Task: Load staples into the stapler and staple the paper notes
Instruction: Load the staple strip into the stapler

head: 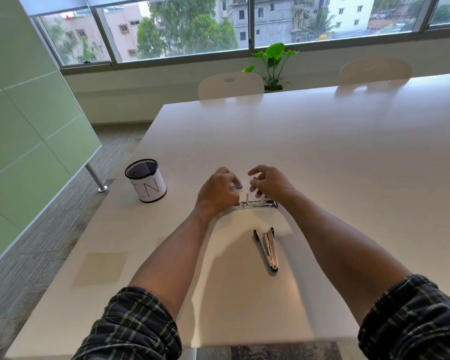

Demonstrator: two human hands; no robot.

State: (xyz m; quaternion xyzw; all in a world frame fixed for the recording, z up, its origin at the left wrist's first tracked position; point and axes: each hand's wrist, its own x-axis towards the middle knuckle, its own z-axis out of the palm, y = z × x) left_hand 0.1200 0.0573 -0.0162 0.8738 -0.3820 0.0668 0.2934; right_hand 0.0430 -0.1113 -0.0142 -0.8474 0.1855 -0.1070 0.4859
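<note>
A stapler lies opened flat (256,204) on the white table (322,157), its metal magazine facing up, just below my hands. My left hand (218,190) pinches a small blue and white staple box (237,185). Close to its right, my right hand (269,181) has its fingers curled around something small, likely staples; the item is too small to make out. A second, closed chrome stapler with black tips (268,249) rests nearer to me. Pale yellow paper notes (102,267) sit flat at the table's left front.
A black mesh cup wrapped in a white label (146,180) stands to the left of my hands. Two white chairs (230,85) and a potted plant (274,63) are beyond the far edge. The table's left edge drops to carpet.
</note>
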